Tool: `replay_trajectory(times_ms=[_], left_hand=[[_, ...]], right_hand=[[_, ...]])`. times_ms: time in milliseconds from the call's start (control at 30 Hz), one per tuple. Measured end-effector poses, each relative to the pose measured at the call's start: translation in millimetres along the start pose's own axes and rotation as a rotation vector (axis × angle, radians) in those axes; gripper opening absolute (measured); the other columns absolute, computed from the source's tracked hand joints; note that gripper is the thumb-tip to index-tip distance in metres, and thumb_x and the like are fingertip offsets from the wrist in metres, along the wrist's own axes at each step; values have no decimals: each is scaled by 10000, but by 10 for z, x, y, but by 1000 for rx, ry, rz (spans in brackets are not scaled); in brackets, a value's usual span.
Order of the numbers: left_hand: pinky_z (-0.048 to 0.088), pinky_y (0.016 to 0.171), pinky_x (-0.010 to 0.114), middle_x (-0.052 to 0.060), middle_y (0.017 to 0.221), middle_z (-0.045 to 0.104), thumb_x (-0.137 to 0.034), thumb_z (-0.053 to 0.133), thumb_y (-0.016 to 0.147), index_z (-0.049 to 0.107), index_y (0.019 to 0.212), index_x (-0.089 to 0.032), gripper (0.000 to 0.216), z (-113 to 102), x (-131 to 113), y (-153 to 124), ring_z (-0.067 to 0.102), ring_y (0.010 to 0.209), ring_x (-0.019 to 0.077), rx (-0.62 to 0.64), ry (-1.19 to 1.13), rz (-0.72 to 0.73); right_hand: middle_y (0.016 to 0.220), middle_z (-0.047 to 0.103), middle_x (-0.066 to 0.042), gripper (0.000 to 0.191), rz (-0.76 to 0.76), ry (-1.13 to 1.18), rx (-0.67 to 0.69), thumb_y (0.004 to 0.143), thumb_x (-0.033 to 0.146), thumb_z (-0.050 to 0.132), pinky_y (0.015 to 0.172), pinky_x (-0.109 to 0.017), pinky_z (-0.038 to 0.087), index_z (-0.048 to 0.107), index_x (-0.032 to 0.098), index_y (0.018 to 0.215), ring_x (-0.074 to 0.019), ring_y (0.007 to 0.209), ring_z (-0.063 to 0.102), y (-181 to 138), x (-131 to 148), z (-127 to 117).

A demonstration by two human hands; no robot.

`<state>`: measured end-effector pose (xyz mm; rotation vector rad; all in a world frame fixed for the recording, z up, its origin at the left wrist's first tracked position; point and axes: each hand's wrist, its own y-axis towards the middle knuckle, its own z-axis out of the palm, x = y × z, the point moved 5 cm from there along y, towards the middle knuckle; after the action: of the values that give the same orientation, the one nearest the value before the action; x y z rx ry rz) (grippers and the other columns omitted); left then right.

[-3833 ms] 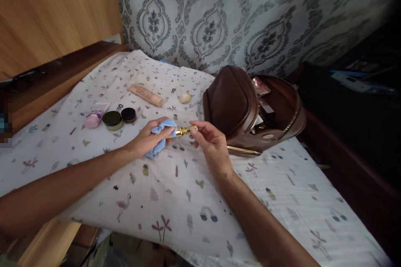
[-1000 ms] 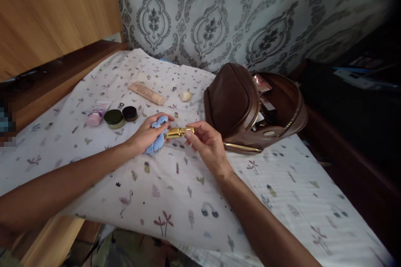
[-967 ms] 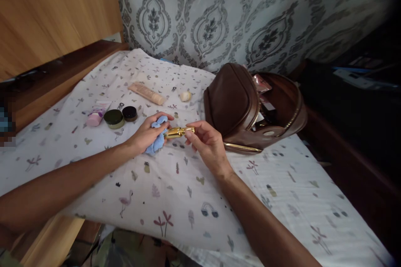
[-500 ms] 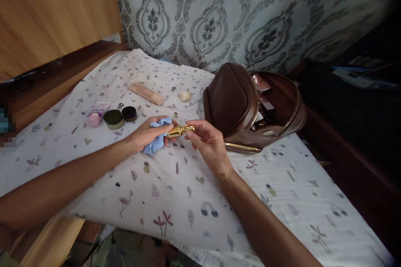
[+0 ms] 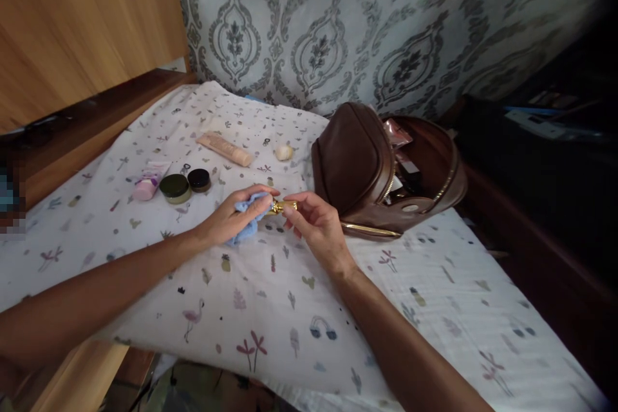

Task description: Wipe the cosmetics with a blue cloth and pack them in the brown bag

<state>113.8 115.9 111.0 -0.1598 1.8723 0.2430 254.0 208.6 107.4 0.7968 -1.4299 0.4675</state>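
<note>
My left hand [image 5: 235,214] is closed on a crumpled light blue cloth [image 5: 244,232], which wraps the left end of a small shiny gold cosmetic tube [image 5: 279,207]. With thumb and fingertips, my right hand [image 5: 316,222] pinches the tube's narrower right end. Both hands are above the patterned white sheet, close together. Part of the tube is hidden by the cloth and fingers. Left of my left hand stand a dark-lidded green jar [image 5: 175,188] and a smaller black-lidded jar [image 5: 199,179].
Just right of my right hand is an open brown leather bag [image 5: 357,167] holding several items. A peach tube [image 5: 224,148], a pink tube [image 5: 150,181] and a small cream-coloured round object [image 5: 284,152] lie on the sheet [image 5: 270,309]. Patterned wallpaper [image 5: 290,38] rises behind.
The cloth and my left hand have shifted right along the gold tube, covering more of it. My hands are closer together, and the camera view has tilted up slightly.
</note>
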Motion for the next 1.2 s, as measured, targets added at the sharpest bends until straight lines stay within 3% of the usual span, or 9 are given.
replay_trajectory(times_ms=[67, 133, 300, 467, 767, 1033, 1200], left_hand=[[497, 788, 253, 39, 999, 699, -493, 487, 980, 669, 1099, -216, 352, 38, -97, -24, 645, 910, 174, 29, 63, 105], [482, 864, 276, 57, 1074, 698, -460, 466, 986, 662, 1073, -201, 336, 76, -169, -40, 638, 988, 195, 69, 111, 174], [454, 725, 263, 16, 848, 635, -488, 423, 991, 634, 954, -174, 380, 76, -146, -23, 571, 770, 154, 132, 162, 91], [443, 697, 248, -4, 752, 568, -559, 458, 973, 629, 862, -163, 446, 42, -65, 7, 555, 765, 151, 137, 59, 14], [415, 691, 251, -10, 833, 603, -479, 516, 948, 637, 1009, -181, 328, 57, -26, -7, 542, 757, 139, 72, 127, 66], [431, 707, 250, -4, 848, 626, -379, 626, 895, 622, 958, -186, 202, 49, -70, -12, 560, 768, 140, -45, 169, 165], [452, 721, 249, 8, 878, 648, -351, 695, 848, 627, 948, -178, 211, 24, -79, -8, 598, 795, 153, -55, 137, 185]], right_hand=[[695, 606, 27, 336, -35, -7, 27, 815, 503, 747, 496, -237, 430, 659, 200, 930, -105, 562, 539, -15, 32, 22], [706, 607, 26, 315, -61, -16, 48, 827, 485, 740, 523, -244, 453, 662, 202, 940, -106, 571, 539, -26, 54, 39], [697, 602, 25, 329, -73, -40, 93, 842, 481, 737, 575, -251, 485, 658, 193, 981, -118, 612, 568, -39, 47, 65], [703, 625, 14, 355, -96, -36, 123, 859, 500, 721, 615, -265, 492, 663, 196, 1032, -132, 655, 593, -40, 30, 86], [703, 603, 20, 450, 14, -24, 71, 809, 595, 730, 510, -232, 428, 635, 178, 948, -112, 587, 569, -42, 13, 65], [689, 591, 30, 467, 35, 38, 74, 832, 640, 673, 466, -216, 407, 600, 193, 948, -106, 551, 565, -45, -5, 110], [693, 617, 12, 493, 67, 61, 56, 799, 646, 704, 463, -218, 416, 626, 180, 938, -111, 552, 567, -29, -45, 96]])
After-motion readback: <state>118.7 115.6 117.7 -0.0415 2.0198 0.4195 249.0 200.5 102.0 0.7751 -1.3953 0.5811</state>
